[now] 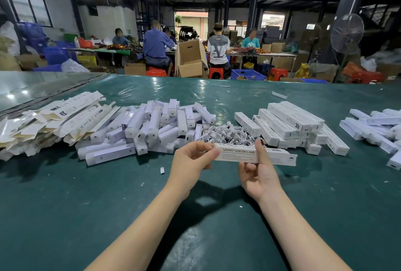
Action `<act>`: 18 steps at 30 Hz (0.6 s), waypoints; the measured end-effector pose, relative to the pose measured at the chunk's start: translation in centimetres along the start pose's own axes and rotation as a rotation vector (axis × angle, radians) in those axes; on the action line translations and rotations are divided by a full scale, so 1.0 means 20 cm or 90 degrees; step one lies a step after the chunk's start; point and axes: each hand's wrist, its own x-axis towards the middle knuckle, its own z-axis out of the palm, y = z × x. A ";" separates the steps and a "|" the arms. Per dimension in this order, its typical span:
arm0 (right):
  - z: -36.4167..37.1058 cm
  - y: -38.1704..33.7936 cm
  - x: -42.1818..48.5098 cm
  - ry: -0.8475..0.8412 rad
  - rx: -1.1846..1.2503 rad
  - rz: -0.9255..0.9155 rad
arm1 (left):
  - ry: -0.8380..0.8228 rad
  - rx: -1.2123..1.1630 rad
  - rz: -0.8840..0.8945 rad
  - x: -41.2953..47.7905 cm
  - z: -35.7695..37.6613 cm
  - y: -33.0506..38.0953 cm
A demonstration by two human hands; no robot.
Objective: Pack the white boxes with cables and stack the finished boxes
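I hold a long white box (275,156) printed "SMART SENSOR LAMP" level above the green table (86,194). My left hand (192,160) pinches its left end. My right hand (259,171) grips its middle, thumb in front and fingers behind. Just beyond the box lies a heap of coiled white cables (227,134). A stack of closed white boxes (290,127) sits to the right of the cables. A jumble of white lamp units (152,125) lies to the left.
Flattened box sleeves (54,121) are piled at the far left. More white boxes (377,129) lie at the right edge. Small paper scraps dot the table. Behind the table, people sit at benches among cardboard cartons (191,60), red stools and blue crates.
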 end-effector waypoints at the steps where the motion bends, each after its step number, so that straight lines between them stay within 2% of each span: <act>1: 0.00 0.00 0.00 -0.001 0.006 0.008 | 0.003 0.004 0.000 0.00 0.00 0.00; 12: 0.00 -0.01 -0.01 -0.004 0.015 0.038 | 0.059 0.010 0.035 -0.01 0.01 0.00; 18: 0.03 0.06 -0.02 0.029 0.028 -0.023 | 0.206 0.050 0.069 -0.04 0.07 -0.02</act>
